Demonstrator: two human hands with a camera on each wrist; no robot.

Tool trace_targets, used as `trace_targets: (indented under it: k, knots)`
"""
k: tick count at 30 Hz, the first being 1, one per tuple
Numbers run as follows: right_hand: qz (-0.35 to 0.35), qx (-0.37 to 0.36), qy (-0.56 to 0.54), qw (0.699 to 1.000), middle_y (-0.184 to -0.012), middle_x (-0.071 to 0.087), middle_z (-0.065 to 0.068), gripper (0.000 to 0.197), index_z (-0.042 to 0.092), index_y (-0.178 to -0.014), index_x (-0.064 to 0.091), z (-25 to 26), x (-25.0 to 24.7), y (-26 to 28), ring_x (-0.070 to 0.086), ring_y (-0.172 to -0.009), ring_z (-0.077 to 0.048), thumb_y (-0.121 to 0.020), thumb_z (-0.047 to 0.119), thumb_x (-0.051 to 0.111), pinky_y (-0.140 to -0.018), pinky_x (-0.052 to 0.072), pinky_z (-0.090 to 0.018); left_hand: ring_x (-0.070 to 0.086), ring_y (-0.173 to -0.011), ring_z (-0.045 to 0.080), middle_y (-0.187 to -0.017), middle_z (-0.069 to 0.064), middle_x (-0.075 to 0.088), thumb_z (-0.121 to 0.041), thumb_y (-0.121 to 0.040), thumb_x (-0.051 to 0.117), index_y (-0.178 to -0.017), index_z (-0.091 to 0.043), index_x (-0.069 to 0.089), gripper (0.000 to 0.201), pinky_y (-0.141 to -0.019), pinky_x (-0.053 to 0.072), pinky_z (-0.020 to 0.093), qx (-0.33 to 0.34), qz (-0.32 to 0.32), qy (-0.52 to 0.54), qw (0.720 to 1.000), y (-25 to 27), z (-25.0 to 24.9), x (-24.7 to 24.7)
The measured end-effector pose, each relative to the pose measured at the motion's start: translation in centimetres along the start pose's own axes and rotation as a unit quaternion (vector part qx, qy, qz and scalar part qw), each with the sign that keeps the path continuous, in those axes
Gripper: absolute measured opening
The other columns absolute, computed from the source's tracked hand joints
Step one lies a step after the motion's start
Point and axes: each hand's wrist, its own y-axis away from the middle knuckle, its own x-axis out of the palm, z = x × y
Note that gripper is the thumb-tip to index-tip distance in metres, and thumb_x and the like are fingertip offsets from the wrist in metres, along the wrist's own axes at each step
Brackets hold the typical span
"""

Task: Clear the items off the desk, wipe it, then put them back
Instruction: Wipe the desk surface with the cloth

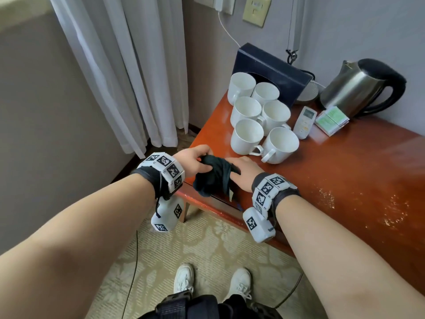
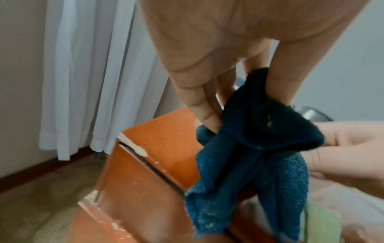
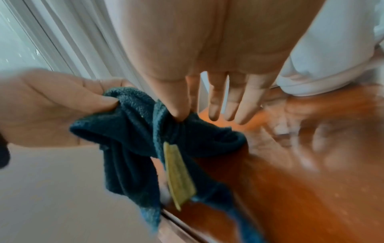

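Hands point(image 1: 195, 161) pinching cloth point(image 1: 213, 178), mugs point(image 1: 262, 118) beyond

- White sheer pleated curtains point(image 1: 119, 72), hanging at the far left and reaching down to the floor.
- Plain beige wall panel point(image 1: 46, 100), left of the curtains.
- Pale grey wall point(image 1: 368, 26), far right.
- Cream rectangular wall plate point(image 1: 256, 10), high on the far wall.
- White socket with a plug in it point(image 1: 220, 4), just left of the cream plate.
- Thin white cable point(image 1: 226, 31), running down and right from the plug.
- Thin black cord with a knotted loop point(image 1: 292, 31), hanging against the wall right of the plate.
- Dark wooden skirting board point(image 1: 194, 128), at the foot of the far wall.
- Cream and olive patterned carpet point(image 1: 207, 245), covering the near floor.
- Thin black floor cable point(image 1: 135, 261), lying on the carpet at the near left.
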Motion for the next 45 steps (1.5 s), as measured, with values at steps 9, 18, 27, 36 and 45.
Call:
trace_targets:
  k: [9,18,27,36,45]
  knots:
    - [-0.033,-0.043,-0.193,0.98,-0.129,0.049,0.002,0.048,0.011,-0.141,0.037,-0.3,-2.0,4.0,0.045,-0.118,-0.007,-0.096,0.01,0.049,-0.089,0.033,-0.008,0.059,-0.074,0.001,-0.085,-0.005,0.061,0.012,-0.083,0.058,-0.088,-0.02,0.061,0.033,-0.069,0.048,0.01,0.081,0.04,0.129,0.988,-0.7,-2.2,1.1]
    - [-0.175,0.069,-0.141,0.972,-0.078,0.05,0.009,0.022,0.02,-0.091,0.055,-4.3,-4.0,4.5,0.046,-0.066,-0.008,-0.095,0.006,0.039,-0.055,0.032,-0.019,0.054,-0.088,0.024,-0.098,0.005,0.055,0.004,-0.08,0.065,-0.088,-0.016,0.061,0.021,-0.085,0.046,0.034,0.093,-0.023,-0.005,0.995,-1.2,-1.8,-0.7]
    - [-0.072,-0.011,-0.242,0.968,-0.118,0.044,0.002,0.061,0.016,-0.14,0.032,-1.4,-3.7,5.1,0.045,-0.113,-0.01,-0.087,-0.006,0.052,-0.091,0.037,-0.017,0.054,-0.076,0.023,-0.082,0.002,0.057,0.01,-0.074,0.059,-0.081,-0.016,0.057,0.027,-0.073,0.046,0.036,0.155,0.06,0.24,0.956,-0.7,-5.8,-0.3]
    - [-0.103,0.051,-0.23,0.966,-0.119,0.053,-0.003,0.037,0.008,-0.132,0.039,-3.6,-3.6,6.0,0.051,-0.11,-0.015,-0.096,0.008,0.046,-0.078,0.042,-0.016,0.053,-0.091,0.02,-0.09,0.002,0.059,0.008,-0.071,0.059,-0.081,-0.025,0.061,0.035,-0.086,0.043,0.037,0.138,0.084,0.162,0.973,-1.8,-5.0,-0.3]
    - [-0.166,0.152,-0.127,0.966,-0.135,0.043,-0.009,0.047,0.019,-0.139,0.037,-7.2,-1.8,8.4,0.045,-0.123,-0.023,-0.094,0.03,0.05,-0.101,0.035,-0.028,0.026,-0.14,0.023,-0.151,0.007,0.027,-0.029,-0.089,0.061,-0.147,-0.018,0.027,0.068,-0.113,0.022,0.029,0.034,0.056,-0.252,0.966,-4.1,-1.6,4.9]
